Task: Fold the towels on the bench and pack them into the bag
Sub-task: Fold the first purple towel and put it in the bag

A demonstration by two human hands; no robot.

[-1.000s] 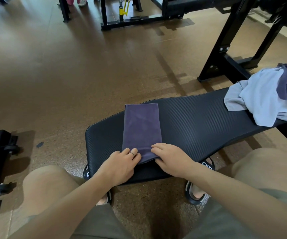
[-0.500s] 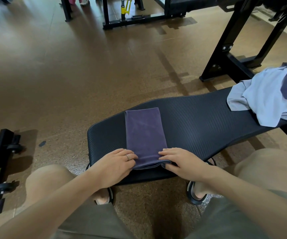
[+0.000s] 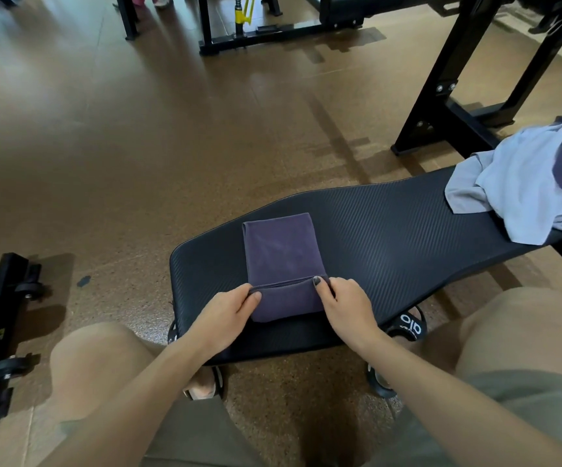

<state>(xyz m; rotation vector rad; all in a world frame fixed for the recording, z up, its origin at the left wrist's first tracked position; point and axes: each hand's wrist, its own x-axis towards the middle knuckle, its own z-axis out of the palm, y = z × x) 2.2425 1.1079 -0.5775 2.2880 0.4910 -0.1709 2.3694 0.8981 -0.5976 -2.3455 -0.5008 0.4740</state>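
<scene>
A gym floor of brown speckled rubber fills the frame, with black metal equipment frames [image 3: 448, 96] along the top and upper right. A black ribbed bench [image 3: 391, 230] runs from the lower centre toward the right edge.

On the near, left end of the bench lies a dark purple towel [image 3: 281, 251], folded into a narrow rectangle. Its long axis runs from the bottom of the frame toward the top, crosswise to the bench. The near end is lifted and turned back over the rest, forming a raised fold.

The left hand [image 3: 225, 315] pinches the left corner of that fold between thumb and curled fingers. The right hand [image 3: 347, 303] grips the right corner, thumb on top with a dark-painted nail, fingers curled beside the cloth.

At the right edge of the frame, a loose heap of towels [image 3: 525, 187] sits on the far end of the bench: a pale grey-blue one with a purple one partly over it.

Bare knees and olive shorts fill the lower corners. A black sandal [image 3: 407, 326] under the bench carries white lettering that looks like "oio"; the smaller text below is unreadable.
</scene>
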